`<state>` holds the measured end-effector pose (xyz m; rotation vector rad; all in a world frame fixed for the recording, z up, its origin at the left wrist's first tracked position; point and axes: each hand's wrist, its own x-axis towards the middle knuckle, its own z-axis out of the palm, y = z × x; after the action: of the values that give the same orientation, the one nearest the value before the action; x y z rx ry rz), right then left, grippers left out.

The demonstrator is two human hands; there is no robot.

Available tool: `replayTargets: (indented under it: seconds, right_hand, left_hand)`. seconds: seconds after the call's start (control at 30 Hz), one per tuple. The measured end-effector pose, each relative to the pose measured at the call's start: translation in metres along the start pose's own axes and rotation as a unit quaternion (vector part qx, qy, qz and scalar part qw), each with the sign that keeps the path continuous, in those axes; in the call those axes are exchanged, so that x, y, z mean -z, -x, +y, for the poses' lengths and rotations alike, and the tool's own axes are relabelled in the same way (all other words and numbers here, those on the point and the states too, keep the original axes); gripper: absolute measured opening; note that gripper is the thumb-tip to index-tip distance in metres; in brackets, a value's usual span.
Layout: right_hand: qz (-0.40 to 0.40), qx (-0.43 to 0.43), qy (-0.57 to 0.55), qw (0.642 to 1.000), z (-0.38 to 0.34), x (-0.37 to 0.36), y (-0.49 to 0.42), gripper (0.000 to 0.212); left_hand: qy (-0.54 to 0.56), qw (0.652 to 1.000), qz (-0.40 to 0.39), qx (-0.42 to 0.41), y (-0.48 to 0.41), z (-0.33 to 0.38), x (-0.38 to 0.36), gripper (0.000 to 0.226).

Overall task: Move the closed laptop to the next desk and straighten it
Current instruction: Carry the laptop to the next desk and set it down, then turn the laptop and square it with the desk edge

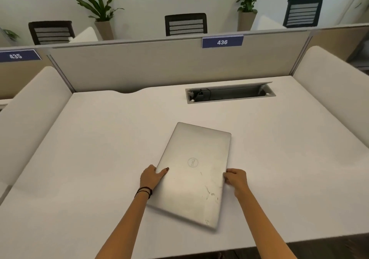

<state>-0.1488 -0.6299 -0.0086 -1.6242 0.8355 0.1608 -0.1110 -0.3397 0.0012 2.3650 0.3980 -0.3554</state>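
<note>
A closed silver laptop (193, 171) lies on the white desk (99, 149) marked 436, turned askew with its long side running away from me. My left hand (152, 177) grips its left edge, thumb on the lid. My right hand (236, 180) holds the right edge, fingers curled around it. Whether the laptop rests flat or is slightly lifted at the near end, I cannot tell.
An open cable tray (229, 94) is set into the desk at the back right. Padded white dividers stand at the left (30, 109) and right (329, 91). A grey partition (159, 65) closes the back. The desk marked 435 (16, 56) is to the left.
</note>
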Motion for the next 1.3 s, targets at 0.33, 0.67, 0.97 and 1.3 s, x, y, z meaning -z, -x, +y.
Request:
replayTargets:
  seconds: [0.33,0.67,0.97,1.3]
  right_hand:
    - [-0.044,0.034,0.062,0.997,-0.034,-0.015,-0.036,0.031]
    - [-0.071,0.072,0.153,0.983,-0.072,-0.03,-0.08,0.026]
    - [-0.092,0.09,0.206,0.97,-0.09,-0.035,-0.107,0.021]
    - [-0.167,0.162,0.287,0.929,-0.12,-0.041,-0.122,0.021]
  left_hand:
    - [-0.04,0.997,-0.055,0.044,0.041,-0.008,-0.005,0.056]
    - [0.097,0.97,-0.209,0.082,0.072,0.013,-0.035,0.034]
    - [0.257,0.905,-0.307,0.14,0.102,0.054,-0.073,0.039]
    - [0.339,0.858,-0.354,0.153,0.102,0.082,-0.106,0.016]
